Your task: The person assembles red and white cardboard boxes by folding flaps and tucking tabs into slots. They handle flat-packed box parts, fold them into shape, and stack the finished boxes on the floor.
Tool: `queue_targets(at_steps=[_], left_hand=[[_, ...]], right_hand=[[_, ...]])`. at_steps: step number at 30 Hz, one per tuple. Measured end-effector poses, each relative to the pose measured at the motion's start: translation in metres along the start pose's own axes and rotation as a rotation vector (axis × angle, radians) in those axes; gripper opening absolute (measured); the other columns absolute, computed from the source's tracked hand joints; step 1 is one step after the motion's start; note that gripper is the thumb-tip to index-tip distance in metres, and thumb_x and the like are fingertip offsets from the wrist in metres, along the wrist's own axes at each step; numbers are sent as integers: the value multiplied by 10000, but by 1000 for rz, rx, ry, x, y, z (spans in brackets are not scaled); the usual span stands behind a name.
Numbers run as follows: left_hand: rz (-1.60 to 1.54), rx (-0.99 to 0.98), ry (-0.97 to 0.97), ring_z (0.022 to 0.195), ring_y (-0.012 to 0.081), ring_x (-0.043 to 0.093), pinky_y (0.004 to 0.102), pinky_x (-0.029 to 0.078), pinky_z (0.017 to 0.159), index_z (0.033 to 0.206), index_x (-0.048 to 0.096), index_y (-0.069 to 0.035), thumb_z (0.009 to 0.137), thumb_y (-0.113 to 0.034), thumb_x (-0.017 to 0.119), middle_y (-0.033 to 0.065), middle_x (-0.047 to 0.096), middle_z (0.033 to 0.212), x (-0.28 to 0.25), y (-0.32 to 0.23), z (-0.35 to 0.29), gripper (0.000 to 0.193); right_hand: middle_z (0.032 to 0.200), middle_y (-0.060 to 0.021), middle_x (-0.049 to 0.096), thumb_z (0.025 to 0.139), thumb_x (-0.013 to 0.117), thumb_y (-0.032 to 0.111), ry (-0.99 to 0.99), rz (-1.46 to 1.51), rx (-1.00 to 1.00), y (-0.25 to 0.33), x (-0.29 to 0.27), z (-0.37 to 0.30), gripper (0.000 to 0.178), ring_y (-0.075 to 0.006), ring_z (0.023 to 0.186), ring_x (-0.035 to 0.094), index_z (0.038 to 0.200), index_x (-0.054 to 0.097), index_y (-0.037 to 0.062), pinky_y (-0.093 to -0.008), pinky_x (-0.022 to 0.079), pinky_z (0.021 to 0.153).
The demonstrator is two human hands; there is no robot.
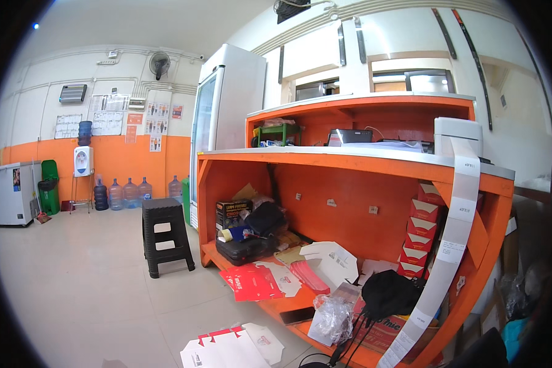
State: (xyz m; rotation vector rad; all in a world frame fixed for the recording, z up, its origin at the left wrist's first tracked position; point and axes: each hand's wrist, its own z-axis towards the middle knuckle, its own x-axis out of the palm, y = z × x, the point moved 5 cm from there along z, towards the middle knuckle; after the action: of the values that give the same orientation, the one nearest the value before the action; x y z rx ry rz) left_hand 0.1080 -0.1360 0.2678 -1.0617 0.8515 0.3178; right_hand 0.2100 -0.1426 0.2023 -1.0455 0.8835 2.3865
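Neither of my hands can be made out. Closest to me, flat red-and-white carton blanks [224, 351] lie on the floor. Another red carton blank [251, 283] rests on the low shelf of the orange counter [349, 161], near an unfolded white carton [332, 262]. A dark phone-like slab [297, 315] sits at the shelf's front edge. Beside it are crumpled clear plastic [334, 318] and a black drawstring bag [391, 300] on a printed cardboard box. From a white printer [458, 134] on the countertop, a long paper strip [452, 245] hangs down past the shelf.
Folded red boxes [419, 234] are stacked at the shelf's right. A black case [244, 248] and a boxed lamp [232, 213] fill its left. Left of the counter stands a black plastic stool [164, 236]. Farther back are a tall fridge [224, 104], water jugs [130, 195] and a chest freezer [12, 193].
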Motion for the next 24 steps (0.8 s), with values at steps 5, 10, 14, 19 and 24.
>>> queue_targets(at_steps=[5,10,14,19,24], left_hand=[[-119,-24,11,1019,243,510,460,283,893,1247,428,-41,821,-308,655,148,541,1107,0,3,0,552],[-225,-63,19,980,230,514,432,302,853,1243,424,-49,828,-301,653,140,547,1076,3,10,-1,537],[-323,-93,21,950,219,517,409,317,822,1241,421,-55,833,-295,650,133,552,1052,6,14,-1,526],[-448,-136,15,912,205,522,382,336,782,1238,417,-62,840,-288,648,126,557,1021,10,16,-2,512],[-574,-187,12,874,192,526,354,355,743,1234,414,-70,846,-280,645,118,563,990,17,14,-5,499]], right_hand=[[810,-47,605,725,683,96,4,16,12,5,1,1,102,-212,745,605,819,643,87,-320,485,661],[810,-47,604,725,684,94,6,38,15,7,2,4,104,-212,745,606,821,645,87,-318,486,661],[811,-47,604,725,685,93,1,59,15,7,2,4,106,-212,746,606,823,647,87,-317,488,660],[811,-47,603,725,686,91,-14,89,3,10,-1,6,108,-212,747,607,826,648,86,-315,489,660],[811,-48,603,725,687,89,-26,132,-12,12,2,3,110,-212,748,607,828,650,86,-314,491,659]])
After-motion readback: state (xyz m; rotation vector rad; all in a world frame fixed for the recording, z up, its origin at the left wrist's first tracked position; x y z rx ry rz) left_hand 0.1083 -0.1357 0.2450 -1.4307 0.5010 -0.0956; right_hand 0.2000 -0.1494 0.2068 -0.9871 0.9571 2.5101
